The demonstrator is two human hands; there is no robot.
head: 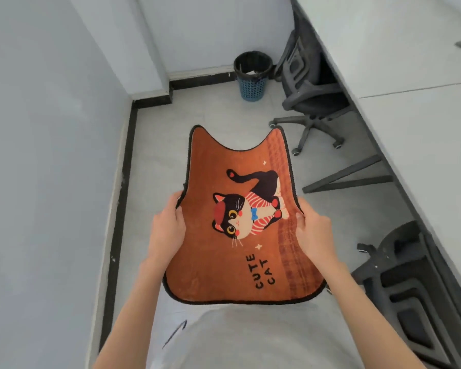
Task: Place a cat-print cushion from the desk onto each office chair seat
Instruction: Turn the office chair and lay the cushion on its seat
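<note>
I hold an orange cat-print cushion (218,262) flat in front of my chest, above the floor; it has black piping, a black-and-white cat and the words "CUTE CAT". My left hand (168,230) grips its left edge and my right hand (314,230) grips its right edge. One black office chair (312,97) stands further ahead on the right, pushed under the white desk (410,102). A second black office chair (402,283) is close by at my right, also partly under the desk, with its seat hidden.
A blue waste basket (253,75) with a black liner stands in the far corner. A white wall (45,155) with a black skirting runs along my left. Grey floor (218,110) stretches ahead between wall and desk. A dark desk brace (349,177) angles down to the floor.
</note>
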